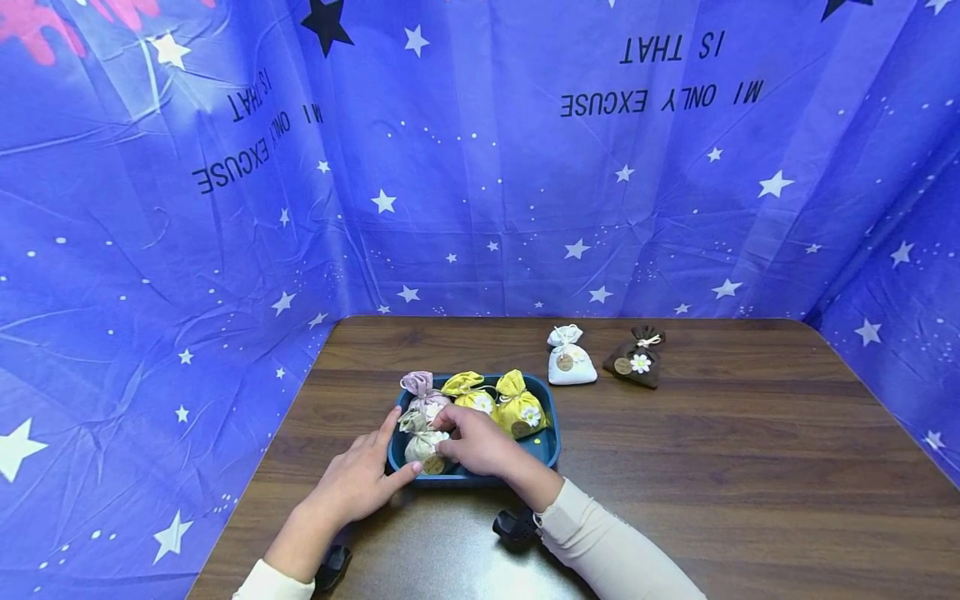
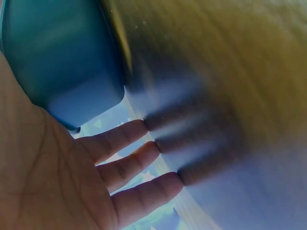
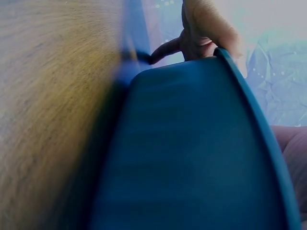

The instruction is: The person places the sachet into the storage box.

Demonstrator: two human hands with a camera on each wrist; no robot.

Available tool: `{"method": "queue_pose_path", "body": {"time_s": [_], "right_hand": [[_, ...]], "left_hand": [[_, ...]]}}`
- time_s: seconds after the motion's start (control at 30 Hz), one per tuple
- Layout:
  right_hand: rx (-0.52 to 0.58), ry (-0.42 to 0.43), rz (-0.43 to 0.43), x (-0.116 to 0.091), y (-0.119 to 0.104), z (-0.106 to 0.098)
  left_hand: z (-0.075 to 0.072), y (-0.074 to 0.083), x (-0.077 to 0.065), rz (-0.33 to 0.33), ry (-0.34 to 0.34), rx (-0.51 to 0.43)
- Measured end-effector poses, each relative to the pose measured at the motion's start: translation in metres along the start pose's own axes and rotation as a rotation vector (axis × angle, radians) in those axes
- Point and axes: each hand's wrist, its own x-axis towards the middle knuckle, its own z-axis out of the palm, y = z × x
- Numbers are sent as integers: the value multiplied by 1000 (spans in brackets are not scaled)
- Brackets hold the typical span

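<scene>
I see wood tbl [image 1: 750,450], starry drapes [image 1: 480,208]; L hand [image 1: 356,479] spread against tray [image 1: 546,450], R hand [image 1: 480,442] pinching grn pouch [image 1: 417,450], partly hidden by fingers.

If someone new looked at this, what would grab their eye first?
Probably the blue star-printed curtain behind the wooden table. Next, the two yellow pouches in the blue tray, near the right hand. A white pouch and a brown pouch sit right of the tray.

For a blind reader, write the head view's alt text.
A right hand holds a pale green pouch in a teal tray, beside one lilac and two yellow pouches; the left hand touches the tray's left end. White and brown pouches sit farther right on the table.
</scene>
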Motion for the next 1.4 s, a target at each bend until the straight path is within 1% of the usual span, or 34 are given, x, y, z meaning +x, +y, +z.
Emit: {"method": "queue_pose_path", "body": {"time_s": [0.1,0.37,0.47,0.6,0.73,1.1,1.17,1.27,1.4], "right_hand": [[44,-3,-1,-2,-2,-3],[72,1,-29,-9,-4,-16],[92,5,-46,-12,-3,-22],[114,27,-50,-16,-3,-33],[135,64,-27,-21,-1,-48],[171,167,-1,-33,22,-85],[182,182,18,-35,27,-91],[180,201,46,-39,33,-100],[161,216,62,-43,42,-110]], "left_hand": [[-1,1,0,-8,-5,1],[2,-1,0,-14,1,7],[2,-1,0,-15,-8,4],[2,-1,1,-23,-20,1],[2,-1,1,-26,-24,4],[2,0,2,-25,-23,11],[2,0,2,-26,-22,14],[2,1,1,-20,-19,11],[2,1,1,-16,-15,17]]}}
